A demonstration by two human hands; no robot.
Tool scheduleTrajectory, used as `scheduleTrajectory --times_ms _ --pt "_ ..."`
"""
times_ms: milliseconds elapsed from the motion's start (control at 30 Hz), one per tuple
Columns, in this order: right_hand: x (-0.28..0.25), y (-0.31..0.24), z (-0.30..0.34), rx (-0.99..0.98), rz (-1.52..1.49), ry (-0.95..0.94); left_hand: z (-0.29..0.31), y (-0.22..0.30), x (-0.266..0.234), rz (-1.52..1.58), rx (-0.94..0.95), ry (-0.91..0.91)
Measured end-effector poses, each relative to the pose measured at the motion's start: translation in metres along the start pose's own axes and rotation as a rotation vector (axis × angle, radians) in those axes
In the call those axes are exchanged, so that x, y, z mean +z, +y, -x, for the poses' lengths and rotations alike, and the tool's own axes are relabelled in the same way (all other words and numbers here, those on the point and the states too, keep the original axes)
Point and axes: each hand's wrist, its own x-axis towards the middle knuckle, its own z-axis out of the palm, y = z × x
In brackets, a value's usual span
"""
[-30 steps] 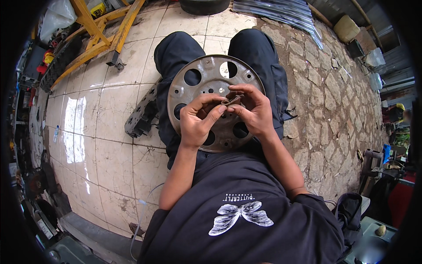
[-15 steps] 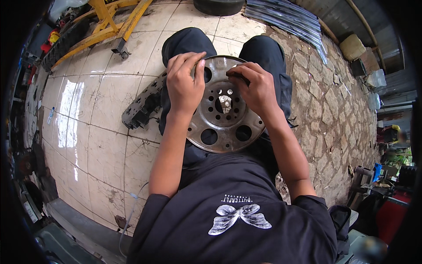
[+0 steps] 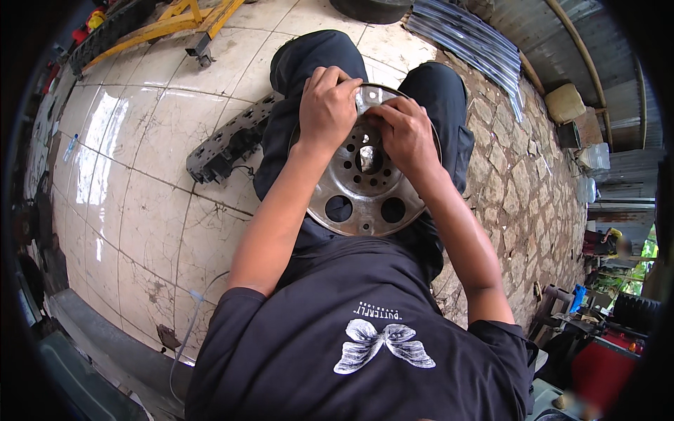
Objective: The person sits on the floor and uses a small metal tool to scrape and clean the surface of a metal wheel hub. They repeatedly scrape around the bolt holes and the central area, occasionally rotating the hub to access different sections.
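Note:
A round steel flexplate (image 3: 365,209), with large outer holes and a ring of small ones about its middle opening, rests across my thighs. My left hand (image 3: 328,107) is at its far left rim, fingers bent round the edge and thumb side toward the top. On the plate's far right face, my right hand (image 3: 406,133) has its fingers curled and pressed together by the surface. Whatever may be between those fingertips is hidden.
Left of my leg, a dark perforated metal part (image 3: 232,140) lies on the tiled floor (image 3: 158,203). A yellow frame (image 3: 151,35) stands far left. Corrugated sheets (image 3: 467,45) lie at the far right, beside rough stone paving (image 3: 509,196). A thin hose (image 3: 184,337) runs near my left elbow.
My left hand has come inward along the far rim, toward my right hand, and its fingers are bent more. My right hand stays by the plate. The whole view has shifted slightly.

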Motion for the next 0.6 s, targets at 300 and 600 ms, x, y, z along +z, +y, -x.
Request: scheduleTrajectory --times_ms 300,600 --pt "-0.004 0.002 -0.004 0.048 0.023 -0.055 -0.004 0.003 -0.001 0.000 -0.029 -0.020" --pt "-0.003 -0.009 0.005 0.054 0.079 -0.051 -0.002 -0.002 -0.002 0.025 -0.034 -0.005"
